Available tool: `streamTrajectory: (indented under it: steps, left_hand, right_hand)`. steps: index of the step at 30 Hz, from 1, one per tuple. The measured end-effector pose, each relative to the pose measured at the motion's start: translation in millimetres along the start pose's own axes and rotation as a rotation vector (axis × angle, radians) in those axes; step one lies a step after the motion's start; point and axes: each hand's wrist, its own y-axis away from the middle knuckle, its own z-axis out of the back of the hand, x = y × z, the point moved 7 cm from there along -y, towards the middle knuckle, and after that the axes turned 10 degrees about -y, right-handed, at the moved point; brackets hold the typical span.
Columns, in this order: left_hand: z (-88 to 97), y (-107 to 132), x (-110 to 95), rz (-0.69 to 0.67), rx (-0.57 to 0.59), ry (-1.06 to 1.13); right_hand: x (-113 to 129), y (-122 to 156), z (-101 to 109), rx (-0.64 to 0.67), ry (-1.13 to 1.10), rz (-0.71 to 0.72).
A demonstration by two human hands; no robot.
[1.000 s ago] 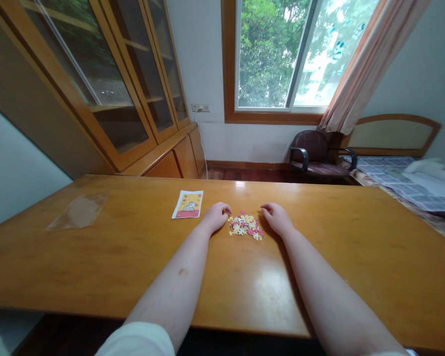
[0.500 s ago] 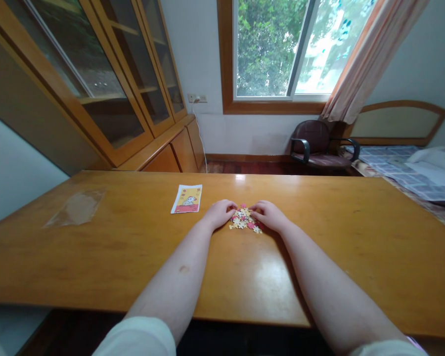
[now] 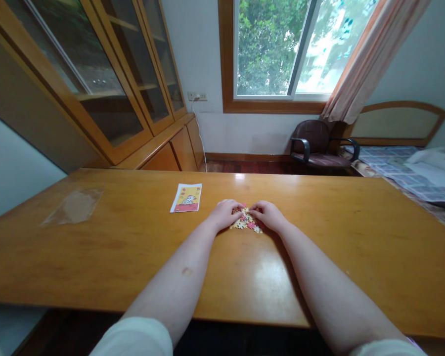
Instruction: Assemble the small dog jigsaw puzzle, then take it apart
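Note:
A small heap of jigsaw puzzle pieces point(image 3: 242, 223), cream, yellow and pink, lies loose on the wooden table point(image 3: 133, 257) in front of me. My left hand point(image 3: 226, 215) reaches over the heap's left side, its fingers curled round pieces there. At the right side my right hand point(image 3: 267, 215) is closed, with thumb and forefinger pinched together on a piece at the heap's edge. The fingertips partly cover the pieces, so exactly which ones they grip is hidden. Left of the heap lies a picture card point(image 3: 187, 199) with a white cartoon animal on yellow and pink.
A clear plastic bag point(image 3: 74, 206) lies flat at the table's left. Beyond the table stand a glass-fronted cabinet point(image 3: 129, 74) on the left, and a dark armchair point(image 3: 311, 141) and a bed point(image 3: 411, 168) on the right.
My left hand has shifted slightly right, further over the heap and nearer my right hand. My right hand has barely moved, its fingertips a little further in over the pieces.

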Motion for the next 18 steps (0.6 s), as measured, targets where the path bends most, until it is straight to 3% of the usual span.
streamTrajectory:
  steps: [9,15,18]
  left_hand:
    - [6.2,-1.0,-9.3,0.026,-0.106,0.156]
    - [7.8,-0.8,-11.6,0.019,-0.102,0.160]
    - [11.4,-0.9,-5.4,0.024,-0.151,0.094]
  right_hand:
    - [-12.0,-3.2,-8.1,-0.106,-0.558,-0.088]
    - [-5.9,-1.5,-8.9,-0.107,-0.616,-0.100]
    - [-3.2,-0.5,-2.2,-0.152,-0.520,-0.064]
